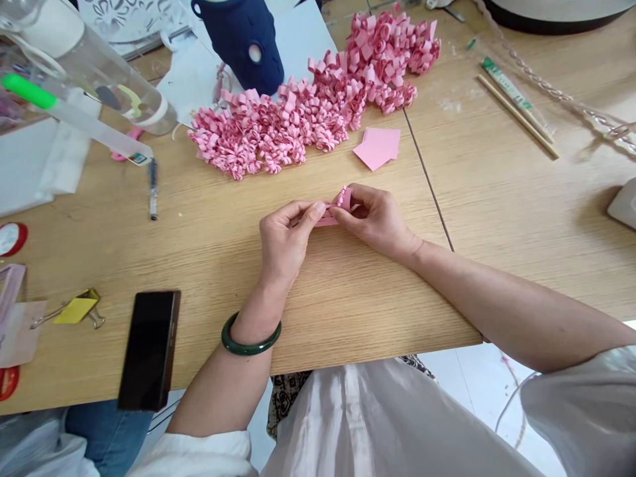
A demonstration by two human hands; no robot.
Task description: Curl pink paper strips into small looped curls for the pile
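Note:
Over the middle of the table, a pink paper strip [326, 221] with looped, curled edging at its right end is held between both hands. My left hand [288, 235] pinches its left part between thumb and fingers. At the curled end, my right hand [375, 215] is closed on the same strip, with thumb and forefinger together. Just beyond my right hand lies a small stack of pink paper squares [378, 147]. Behind it stretches a long heap of curled pink paper flowers [278, 126]. The fingertips hide part of the strip.
A dark blue cup [248, 50] stands behind the flowers. At left are a clear bottle [124, 86], a pen [153, 192], a yellow binder clip [78, 308] and a phone [149, 351] overhanging the front edge. Wrapped chopsticks [519, 109] and a twisted cord [556, 93] lie right.

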